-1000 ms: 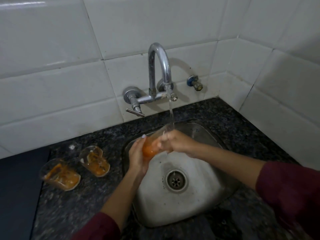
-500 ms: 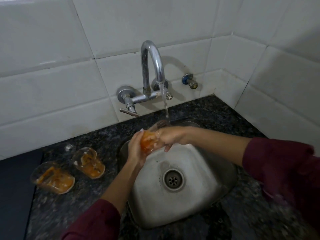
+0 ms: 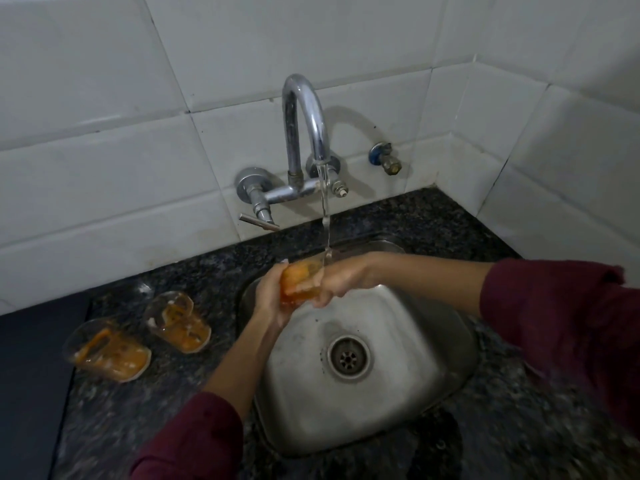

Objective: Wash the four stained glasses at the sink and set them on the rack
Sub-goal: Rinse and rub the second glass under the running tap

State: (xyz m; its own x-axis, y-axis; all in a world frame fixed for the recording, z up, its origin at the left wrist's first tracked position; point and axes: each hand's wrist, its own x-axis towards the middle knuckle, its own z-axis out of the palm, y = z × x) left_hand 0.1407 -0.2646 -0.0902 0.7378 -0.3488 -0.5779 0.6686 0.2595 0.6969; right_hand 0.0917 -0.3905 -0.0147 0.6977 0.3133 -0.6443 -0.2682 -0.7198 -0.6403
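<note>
An orange-stained glass (image 3: 298, 282) is held tilted over the steel sink (image 3: 408, 403), under the stream from the tap (image 3: 304, 133). My left hand (image 3: 270, 299) grips the glass from the left, around its base. My right hand (image 3: 341, 280) grips it at its mouth end; whether its fingers reach inside is hidden. Two more stained glasses stand on the dark counter left of the sink: one nearer the sink (image 3: 176, 322), one further left (image 3: 104, 349). No rack is in view.
The counter (image 3: 450, 216) is dark speckled stone, meeting white tiled walls at the back and right. A small valve (image 3: 386, 160) sticks out of the wall right of the tap. A dark flat surface (image 3: 31, 375) lies at far left.
The glass has stayed under the water while both hands shifted slightly on it. The camera moved a little; the two glasses on the counter have not moved.
</note>
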